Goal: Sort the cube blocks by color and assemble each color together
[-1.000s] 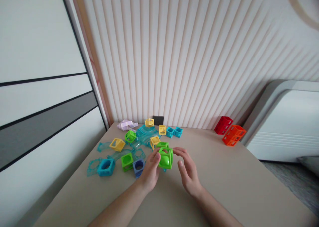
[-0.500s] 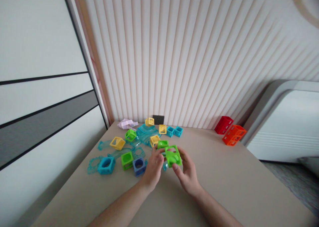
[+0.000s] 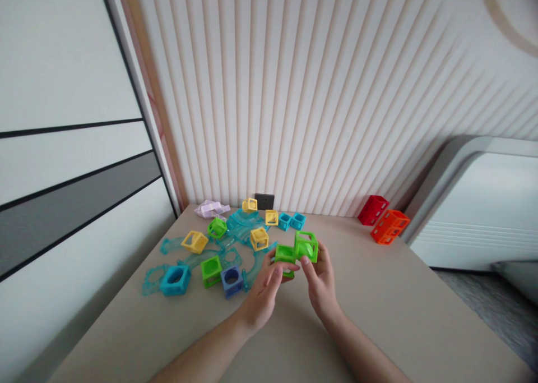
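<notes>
- While both forearms reach up from the near edge of the table (image 3: 378, 315), the two hands meet just above its middle, wrists close and fingers pointing away from the person.
- Right hand (image 3: 321, 279): raised on its wrist, thumb on the near face and fingers curled round the far side of a green cube (image 3: 306, 247), gripping it clear of the table top.
- Left hand (image 3: 264, 293): palm turned inward, fingers loosely bent, fingertips pinching a second green block (image 3: 284, 254) that sits just left of the held cube and touches it; whether that block rests on the table I cannot tell.
- Left of the left hand, near its knuckles, lie a dark blue cube (image 3: 232, 280), a green one (image 3: 210, 270) and a turquoise one (image 3: 173, 279), on clear teal track pieces (image 3: 241, 229).
- Beyond the left hand's fingertips stands a yellow cube (image 3: 259, 238); further off, by the ribbed wall, are more yellow and turquoise cubes.
- Well to the right of the right hand, at the table's far edge, a red block (image 3: 372, 209) and an orange block (image 3: 389, 226) stand touching each other.
</notes>
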A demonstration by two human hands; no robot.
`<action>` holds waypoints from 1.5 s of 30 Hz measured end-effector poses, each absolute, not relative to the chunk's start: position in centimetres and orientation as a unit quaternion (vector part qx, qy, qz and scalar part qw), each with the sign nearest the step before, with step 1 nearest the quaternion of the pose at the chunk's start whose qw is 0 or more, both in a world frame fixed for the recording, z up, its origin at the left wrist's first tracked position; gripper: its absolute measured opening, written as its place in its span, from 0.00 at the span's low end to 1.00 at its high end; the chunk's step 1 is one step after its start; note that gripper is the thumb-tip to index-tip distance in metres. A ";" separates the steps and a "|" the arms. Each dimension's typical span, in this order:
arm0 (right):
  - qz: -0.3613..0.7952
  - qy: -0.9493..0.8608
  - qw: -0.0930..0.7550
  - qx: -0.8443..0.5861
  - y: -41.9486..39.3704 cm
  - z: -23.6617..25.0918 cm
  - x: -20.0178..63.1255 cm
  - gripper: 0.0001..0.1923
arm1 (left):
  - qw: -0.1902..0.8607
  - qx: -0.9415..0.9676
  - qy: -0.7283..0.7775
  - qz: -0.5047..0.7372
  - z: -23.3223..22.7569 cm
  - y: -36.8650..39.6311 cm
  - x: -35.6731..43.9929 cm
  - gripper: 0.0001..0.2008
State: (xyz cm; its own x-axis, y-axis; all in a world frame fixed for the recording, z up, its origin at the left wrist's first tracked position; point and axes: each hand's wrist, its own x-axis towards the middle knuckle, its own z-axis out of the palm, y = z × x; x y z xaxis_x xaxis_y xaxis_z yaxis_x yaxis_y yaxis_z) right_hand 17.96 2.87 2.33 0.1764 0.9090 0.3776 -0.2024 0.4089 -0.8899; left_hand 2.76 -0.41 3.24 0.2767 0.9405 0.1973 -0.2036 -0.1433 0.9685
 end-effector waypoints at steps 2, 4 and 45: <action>0.426 -0.501 0.666 -0.353 2.7 2.5 17.9 0.24 | 0.568 0.568 0.324 0.500 3.3 -0.4 2.7 0.24; 0.441 -0.504 0.657 -0.346 2.6 2.6 17.8 0.24 | 0.567 0.574 0.319 0.496 3.3 -0.4 2.7 0.24; 0.466 -0.436 0.689 -0.343 3.7 1.4 18.5 0.26 | 0.020 0.701 0.642 0.310 9.3 6.5 -9.0 0.11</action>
